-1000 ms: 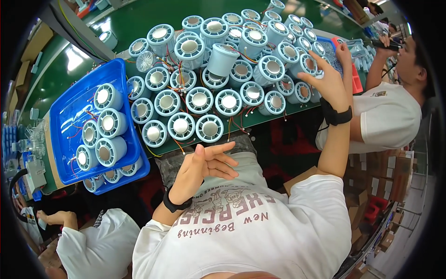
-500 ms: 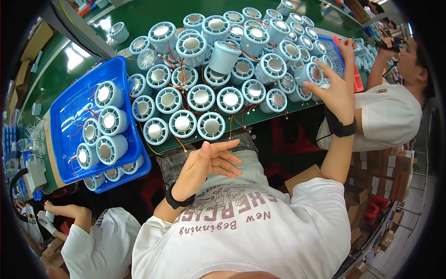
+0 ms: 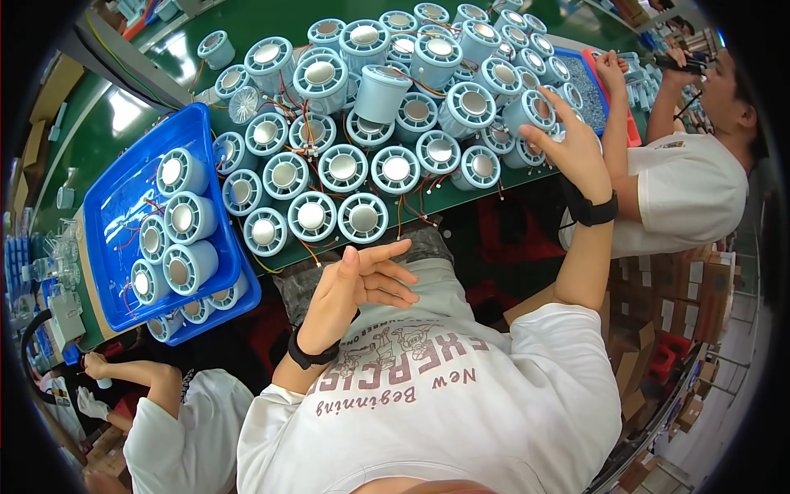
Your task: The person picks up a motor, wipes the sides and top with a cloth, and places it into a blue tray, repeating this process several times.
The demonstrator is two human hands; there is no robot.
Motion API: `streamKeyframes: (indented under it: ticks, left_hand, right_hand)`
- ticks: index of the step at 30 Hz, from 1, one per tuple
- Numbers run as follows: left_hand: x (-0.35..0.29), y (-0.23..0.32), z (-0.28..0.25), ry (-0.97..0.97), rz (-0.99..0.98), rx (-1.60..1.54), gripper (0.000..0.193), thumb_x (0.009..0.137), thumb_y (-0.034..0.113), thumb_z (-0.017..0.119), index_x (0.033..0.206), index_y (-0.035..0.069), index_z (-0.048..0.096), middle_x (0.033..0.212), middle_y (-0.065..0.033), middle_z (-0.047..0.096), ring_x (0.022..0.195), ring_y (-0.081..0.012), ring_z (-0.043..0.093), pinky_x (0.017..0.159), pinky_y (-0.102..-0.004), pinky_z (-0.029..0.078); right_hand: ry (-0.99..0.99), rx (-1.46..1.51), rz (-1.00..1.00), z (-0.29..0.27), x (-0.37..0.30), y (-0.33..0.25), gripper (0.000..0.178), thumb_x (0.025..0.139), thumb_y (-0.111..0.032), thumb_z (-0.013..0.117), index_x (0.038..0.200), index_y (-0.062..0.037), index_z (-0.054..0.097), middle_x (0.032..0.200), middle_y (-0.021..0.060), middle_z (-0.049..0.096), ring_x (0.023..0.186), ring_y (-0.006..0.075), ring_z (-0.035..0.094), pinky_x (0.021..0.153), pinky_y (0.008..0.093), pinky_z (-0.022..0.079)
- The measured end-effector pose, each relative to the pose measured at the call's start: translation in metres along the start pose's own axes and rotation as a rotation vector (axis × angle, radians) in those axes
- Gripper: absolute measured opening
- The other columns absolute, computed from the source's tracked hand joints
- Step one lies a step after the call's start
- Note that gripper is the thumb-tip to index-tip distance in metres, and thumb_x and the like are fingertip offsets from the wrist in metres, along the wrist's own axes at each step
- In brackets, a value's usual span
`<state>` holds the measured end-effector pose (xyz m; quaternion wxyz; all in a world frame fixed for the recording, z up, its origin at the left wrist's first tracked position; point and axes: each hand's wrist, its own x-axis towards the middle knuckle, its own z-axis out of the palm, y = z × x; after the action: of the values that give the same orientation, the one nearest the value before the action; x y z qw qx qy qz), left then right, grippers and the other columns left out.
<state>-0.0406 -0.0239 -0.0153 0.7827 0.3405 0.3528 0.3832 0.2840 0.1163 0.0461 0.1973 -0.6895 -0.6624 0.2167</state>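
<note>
My right hand (image 3: pixel 576 148) reaches to the right end of a crowd of light-blue cylindrical housings. Its thumb and fingers are closed around one light-blue cylindrical housing (image 3: pixel 527 111), which has a slotted rim and a silver disc in its top. My left hand (image 3: pixel 362 284) hovers in front of the table's near edge, palm turned inward, fingers stretched out and holding nothing. Closest to it stands an upright housing (image 3: pixel 362 217) in the front row. Thin red, black and yellow wires (image 3: pixel 309 251) trail from several housings. One housing (image 3: pixel 383 93) lies tipped over on top of the others.
Stacked blue trays (image 3: pixel 210 165) holding several housings stand at the left on the green table (image 3: pixel 469 198). A blue bin (image 3: pixel 597 70) of small pale parts and a red tray (image 3: pixel 632 123) are at the right. People sit at both sides (image 3: pixel 691 189); cardboard boxes (image 3: pixel 691 296) stand behind.
My right hand has moved slightly left and away from me, with the housing shifting along in it. My left hand keeps its open pose. The whole view has shifted a little.
</note>
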Motion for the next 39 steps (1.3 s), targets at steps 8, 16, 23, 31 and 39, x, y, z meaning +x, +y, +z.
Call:
streamKeyframes:
  ticks: [8,16,23,31,39]
  left_hand:
    - [-0.001,0.001,-0.002,-0.044,-0.014,0.005,0.078,0.1,0.059,0.02,0.134,-0.006,0.047,0.102,-0.0182,0.064,0.089,-0.0276,0.068,0.08,-0.0359,0.056]
    - [0.001,-0.001,0.0,0.004,-0.005,-0.007,0.076,0.102,0.054,0.018,0.131,-0.009,0.049,0.097,-0.0201,0.066,0.083,-0.0293,0.069,0.075,-0.0359,0.058]
    - [-0.003,-0.002,-0.001,-0.033,-0.015,0.008,0.071,0.102,0.052,0.02,0.133,-0.006,0.047,0.099,-0.0193,0.065,0.085,-0.0287,0.069,0.078,-0.036,0.057]
    - [-0.007,-0.005,-0.005,-0.109,-0.033,0.034,0.059,0.104,0.043,0.029,0.135,-0.004,0.045,0.106,-0.0188,0.064,0.09,-0.0281,0.068,0.08,-0.0357,0.056]
    - [-0.011,-0.006,-0.012,-0.167,-0.05,0.036,0.052,0.104,0.037,0.035,0.137,-0.002,0.045,0.107,-0.0147,0.064,0.094,-0.0238,0.067,0.085,-0.0344,0.054]
  right_hand:
    - [0.084,-0.019,-0.16,0.003,-0.007,0.029,0.091,0.069,-0.028,0.084,0.145,-0.0094,0.038,0.102,0.014,0.065,0.079,0.0189,0.064,0.072,0.0302,0.051]
    - [0.097,-0.139,-0.067,-0.017,-0.033,0.021,0.089,0.073,-0.024,0.08,0.147,-0.0071,0.034,0.086,0.0144,0.066,0.082,0.026,0.066,0.073,0.0321,0.05]
    - [0.113,-0.195,-0.153,-0.027,-0.038,-0.022,0.054,0.081,-0.026,0.074,0.129,-0.0075,0.058,0.084,0.0133,0.068,0.077,0.0256,0.067,0.074,0.0324,0.05]
    - [-0.057,-0.457,-0.546,-0.041,-0.057,-0.095,0.038,0.084,-0.036,0.068,0.108,-0.0065,0.07,0.077,0.0153,0.068,0.068,0.0279,0.066,0.068,0.0342,0.05]
    - [-0.112,-0.734,-0.568,-0.089,0.067,-0.16,0.037,0.083,-0.04,0.067,0.103,-0.0089,0.071,0.085,0.0137,0.069,0.073,0.0278,0.066,0.068,0.0363,0.051]
